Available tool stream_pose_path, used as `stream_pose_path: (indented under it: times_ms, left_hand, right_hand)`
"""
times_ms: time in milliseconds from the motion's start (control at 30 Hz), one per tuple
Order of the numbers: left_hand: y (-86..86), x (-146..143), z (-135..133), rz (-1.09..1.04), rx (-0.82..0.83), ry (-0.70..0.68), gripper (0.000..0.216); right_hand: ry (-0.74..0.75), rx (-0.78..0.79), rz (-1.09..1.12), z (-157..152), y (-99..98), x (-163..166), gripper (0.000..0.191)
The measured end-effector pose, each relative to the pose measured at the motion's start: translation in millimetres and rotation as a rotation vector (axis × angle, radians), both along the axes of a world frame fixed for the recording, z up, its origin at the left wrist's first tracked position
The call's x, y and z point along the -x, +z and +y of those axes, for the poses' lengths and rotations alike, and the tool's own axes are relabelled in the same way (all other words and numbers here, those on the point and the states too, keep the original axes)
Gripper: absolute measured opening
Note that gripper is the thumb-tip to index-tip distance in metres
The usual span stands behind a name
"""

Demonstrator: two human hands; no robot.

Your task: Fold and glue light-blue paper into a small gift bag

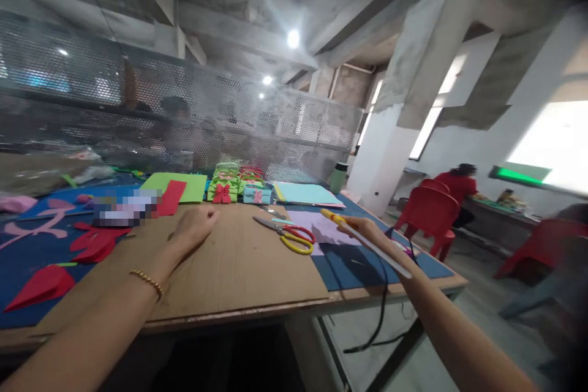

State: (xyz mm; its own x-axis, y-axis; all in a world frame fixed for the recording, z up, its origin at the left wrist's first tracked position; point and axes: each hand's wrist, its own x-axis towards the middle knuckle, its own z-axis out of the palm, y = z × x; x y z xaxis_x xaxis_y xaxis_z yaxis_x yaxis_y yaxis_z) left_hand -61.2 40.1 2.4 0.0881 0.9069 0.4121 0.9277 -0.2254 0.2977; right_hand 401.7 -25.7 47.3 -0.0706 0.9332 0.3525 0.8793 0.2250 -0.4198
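My right hand (367,231) is closed around a yellow hot glue gun (333,216), held over the right side of the table. A long whitish glue stick (383,254) sticks out of its back, towards me. My left hand (196,225) rests curled on the brown cardboard sheet (229,269); nothing shows in its fingers. Between my hands lie scissors (294,239) with red and yellow handles, blades slightly apart. Lilac sheets (303,223) lie under and beside the glue gun.
Small green and blue bags with bows (223,190) stand at the back. Nearby lie a green sheet (195,184), a red piece (172,198) and light blue sheets (307,193). Red cut-outs (46,286) lie left. A bottle (339,177) stands back right. A black cable (383,312) hangs over the edge.
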Motion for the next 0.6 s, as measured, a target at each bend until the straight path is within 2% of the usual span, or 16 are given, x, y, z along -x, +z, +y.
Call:
stream_pose_path:
  times_ms: [133,300,500,600]
  left_hand:
    - [-1.2,-1,-2,-0.002,0.034,-0.002,0.037]
    - [-4.3,-3,-2,0.025,0.106,-0.052,0.027]
    - [-0.7,-6,-3,0.044,0.164,-0.057,0.035]
    - [0.9,-6,-2,0.044,0.179,-0.05,0.035]
  right_hand:
    - [0.0,-0.01,-0.243,13,-8.9,-18,0.039]
    - [-0.068,-0.061,-0.409,47,-27.0,-31,0.043]
    - [-0.025,-0.11,-0.376,75,-49.3,-52,0.054]
    - [0.019,-0.276,-0.308,84,-48.1,-57,0.058]
